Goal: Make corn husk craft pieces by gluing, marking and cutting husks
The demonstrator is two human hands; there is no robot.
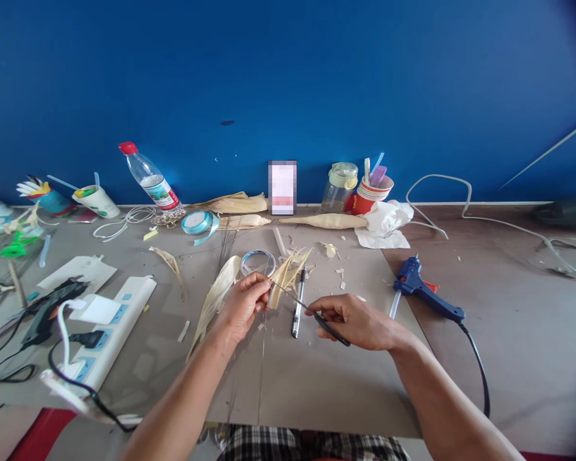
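My left hand is closed, thumb and forefinger pinching the lower left edge of a dry corn husk with ragged, split ends. In my right hand is a pair of slim black-handled scissors. Their thin dark blades slant up and left to the husk, close beside my left fingertips. How far the blades are apart is too small to tell. Under and between the hands lies a pen. A roll of tape sits just beyond my left hand, and a long loose husk lies left of it.
A blue glue gun lies to the right, its cord running toward me. At left are a white power strip and a dark glue gun. Along the blue wall stand a bottle, a phone, a jar and paper cups.
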